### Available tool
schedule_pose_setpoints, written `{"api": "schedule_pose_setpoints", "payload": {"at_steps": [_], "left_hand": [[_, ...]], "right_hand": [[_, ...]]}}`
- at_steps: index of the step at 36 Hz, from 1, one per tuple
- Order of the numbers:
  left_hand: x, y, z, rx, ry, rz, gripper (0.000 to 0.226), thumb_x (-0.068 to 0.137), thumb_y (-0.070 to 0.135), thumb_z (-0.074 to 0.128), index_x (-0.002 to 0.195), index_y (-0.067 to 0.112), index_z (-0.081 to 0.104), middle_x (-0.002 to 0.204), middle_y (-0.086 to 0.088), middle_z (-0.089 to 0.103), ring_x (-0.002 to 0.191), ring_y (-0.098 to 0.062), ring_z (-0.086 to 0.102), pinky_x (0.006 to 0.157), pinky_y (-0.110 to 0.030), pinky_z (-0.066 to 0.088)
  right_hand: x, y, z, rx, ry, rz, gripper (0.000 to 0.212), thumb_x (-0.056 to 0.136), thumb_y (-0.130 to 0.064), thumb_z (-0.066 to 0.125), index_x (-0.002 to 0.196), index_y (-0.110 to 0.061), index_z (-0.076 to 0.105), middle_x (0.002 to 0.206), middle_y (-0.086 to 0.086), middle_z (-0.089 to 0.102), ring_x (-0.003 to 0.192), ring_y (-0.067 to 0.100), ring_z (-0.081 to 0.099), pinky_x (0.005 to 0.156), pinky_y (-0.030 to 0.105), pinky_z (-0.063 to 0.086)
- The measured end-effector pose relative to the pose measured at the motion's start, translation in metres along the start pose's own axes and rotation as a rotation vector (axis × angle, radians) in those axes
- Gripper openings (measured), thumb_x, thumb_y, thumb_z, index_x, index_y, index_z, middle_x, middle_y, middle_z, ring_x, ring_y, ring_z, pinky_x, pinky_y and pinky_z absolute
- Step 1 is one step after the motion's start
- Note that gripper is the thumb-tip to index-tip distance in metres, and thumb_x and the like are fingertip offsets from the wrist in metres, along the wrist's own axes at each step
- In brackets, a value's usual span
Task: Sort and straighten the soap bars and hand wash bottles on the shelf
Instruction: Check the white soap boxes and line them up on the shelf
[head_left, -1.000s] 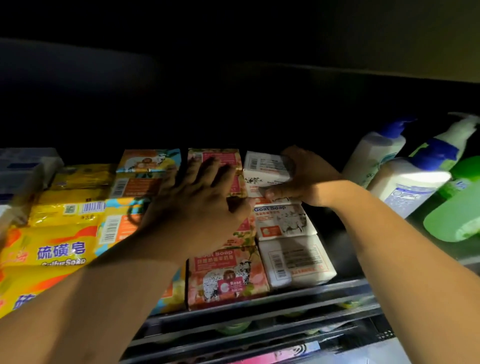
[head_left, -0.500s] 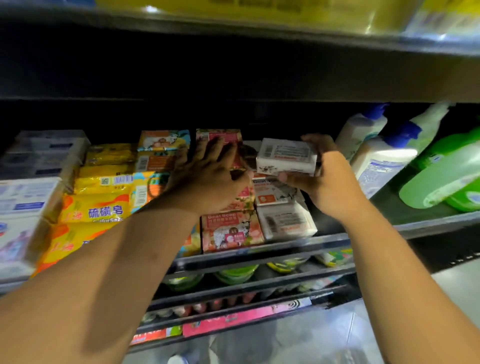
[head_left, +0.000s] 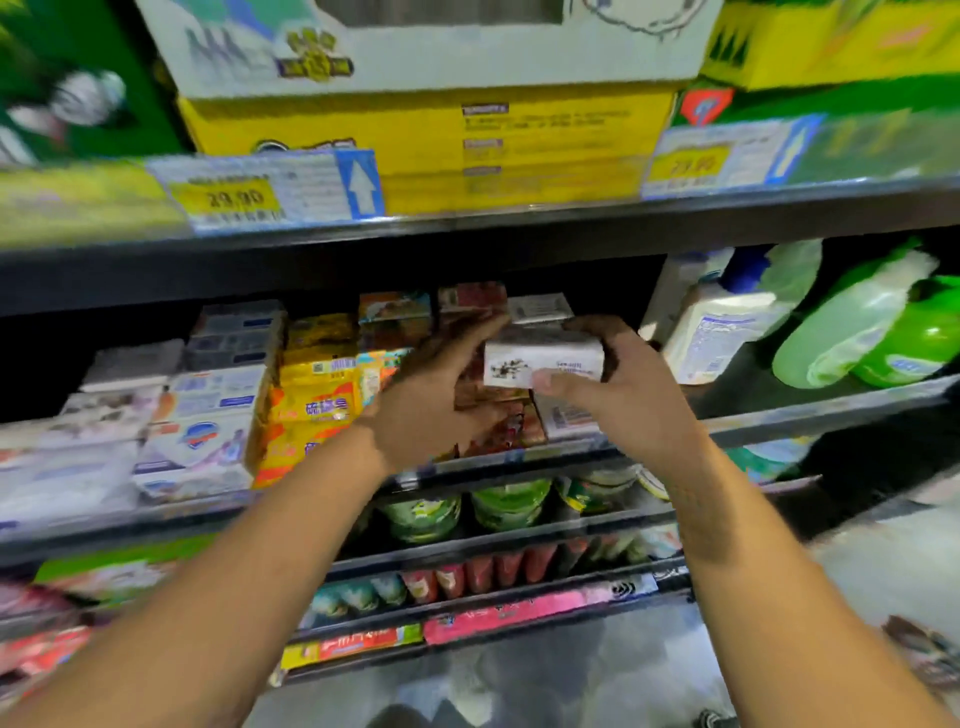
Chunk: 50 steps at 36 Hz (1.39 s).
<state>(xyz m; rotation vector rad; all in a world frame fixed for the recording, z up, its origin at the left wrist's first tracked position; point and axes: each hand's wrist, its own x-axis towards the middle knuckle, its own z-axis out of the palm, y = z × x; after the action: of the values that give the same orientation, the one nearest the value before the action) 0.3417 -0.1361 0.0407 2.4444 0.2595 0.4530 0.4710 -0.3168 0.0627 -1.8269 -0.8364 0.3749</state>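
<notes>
The white soap box (head_left: 543, 358) is sitting in the right hand (head_left: 636, 400), lifted above the row of boxes on the shelf (head_left: 810, 410), with its printed long side facing the camera. The right fingers (head_left: 589, 326) are curling over its top and far end while the thumb is pressing against the lower front edge, so the box is being pinched between them. The left hand (head_left: 431, 405) is reaching in just beside the box's left end. The left fingers (head_left: 480, 332) are lying fairly straight and close together, pointing toward the back of the shelf over the pink soap boxes (head_left: 511, 423). Through the blur it is not possible to tell whether they are touching the white box or the pink ones. A second white box (head_left: 540, 307) is lying at the back of the shelf, just behind the held one. Yellow soap packs (head_left: 317, 400) are lying to the left of the left hand. To the right of the right hand, a white hand wash bottle (head_left: 722, 335) with a blue pump is standing near the green bottles (head_left: 857, 332), which are leaning far over.
</notes>
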Motion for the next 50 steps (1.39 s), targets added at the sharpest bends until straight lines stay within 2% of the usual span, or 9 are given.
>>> {"api": "schedule_pose_setpoints", "payload": {"at_steps": [9,18,24,29,33,37,41,45,50], "left_hand": [[-0.080,0.023,-0.023,-0.366,0.218,-0.103,0.041,0.071,0.065,0.072,0.109,0.057,0.056,0.116,0.001,0.065,0.108,-0.020,0.064,0.089,-0.049,0.053],[-0.120,0.023,-0.057,-0.889,0.386,-0.314,0.031,0.085,0.035,0.066,0.107,0.014,0.064,0.097,-0.001,0.073,0.088,-0.016,0.069,0.075,-0.027,0.057],[-0.152,-0.005,-0.093,-0.825,0.300,-0.245,0.050,0.087,0.030,0.068,0.132,0.040,0.049,0.108,0.023,0.066,0.091,-0.006,0.067,0.070,-0.033,0.059],[-0.182,-0.045,-0.118,-0.424,0.070,-0.069,0.072,0.065,0.061,0.081,0.127,0.065,0.046,0.139,0.029,0.036,0.133,-0.008,0.046,0.097,-0.028,0.053],[-0.198,-0.065,-0.134,-0.371,0.182,-0.062,0.050,0.076,0.052,0.073,0.122,0.055,0.054,0.146,0.027,0.033,0.140,-0.006,0.038,0.100,-0.033,0.052],[-0.215,-0.078,-0.149,-0.550,0.276,-0.154,0.041,0.075,0.051,0.076,0.113,0.051,0.059,0.117,0.016,0.063,0.111,-0.013,0.063,0.091,-0.034,0.055],[-0.231,-0.079,-0.160,-0.781,0.303,-0.258,0.034,0.085,0.026,0.077,0.113,0.015,0.063,0.102,-0.002,0.073,0.095,-0.019,0.070,0.077,-0.027,0.057],[-0.241,-0.079,-0.169,-0.817,0.370,-0.304,0.037,0.085,0.024,0.068,0.120,0.019,0.059,0.092,0.017,0.069,0.080,-0.006,0.067,0.065,-0.024,0.057],[-0.260,-0.107,-0.182,-0.852,0.123,-0.218,0.060,0.076,0.016,0.085,0.130,0.023,0.059,0.134,0.004,0.054,0.109,-0.020,0.065,0.075,-0.036,0.060]], "right_hand": [[-0.055,-0.046,0.043,0.276,-0.175,0.018,0.031,0.082,-0.051,0.068,0.104,-0.030,0.072,0.105,-0.011,0.076,0.101,0.009,0.070,0.092,0.034,0.053],[-0.070,-0.067,0.099,0.469,-0.235,0.063,0.038,0.084,-0.040,0.074,0.119,-0.027,0.067,0.112,-0.007,0.074,0.109,0.016,0.068,0.087,0.027,0.053],[-0.072,-0.089,0.153,0.534,-0.115,0.058,0.036,0.095,-0.018,0.066,0.119,-0.044,0.059,0.118,-0.007,0.064,0.097,0.012,0.070,0.070,0.025,0.056],[-0.080,-0.105,0.186,0.598,-0.123,0.103,0.019,0.101,-0.022,0.056,0.094,-0.034,0.069,0.100,-0.002,0.068,0.080,0.020,0.069,0.056,0.033,0.051],[-0.085,-0.112,0.209,0.679,-0.278,0.155,0.011,0.093,-0.031,0.065,0.101,-0.024,0.068,0.094,0.001,0.073,0.075,0.020,0.067,0.056,0.028,0.050],[-0.089,-0.118,0.229,0.625,-0.441,0.136,0.052,0.075,-0.025,0.082,0.122,-0.021,0.060,0.108,0.004,0.073,0.091,0.022,0.070,0.072,0.028,0.056],[-0.094,-0.125,0.253,0.409,-0.372,0.100,0.040,0.073,-0.024,0.083,0.111,-0.028,0.070,0.106,-0.006,0.075,0.099,0.011,0.070,0.079,0.025,0.055],[-0.099,-0.134,0.277,0.411,-0.283,0.128,0.041,0.079,-0.031,0.082,0.117,-0.027,0.067,0.108,-0.007,0.072,0.098,0.013,0.069,0.076,0.025,0.055],[-0.104,-0.150,0.297,0.459,-0.189,0.139,0.021,0.090,-0.031,0.069,0.110,-0.036,0.065,0.121,-0.001,0.065,0.108,0.027,0.065,0.071,0.039,0.056]]}}
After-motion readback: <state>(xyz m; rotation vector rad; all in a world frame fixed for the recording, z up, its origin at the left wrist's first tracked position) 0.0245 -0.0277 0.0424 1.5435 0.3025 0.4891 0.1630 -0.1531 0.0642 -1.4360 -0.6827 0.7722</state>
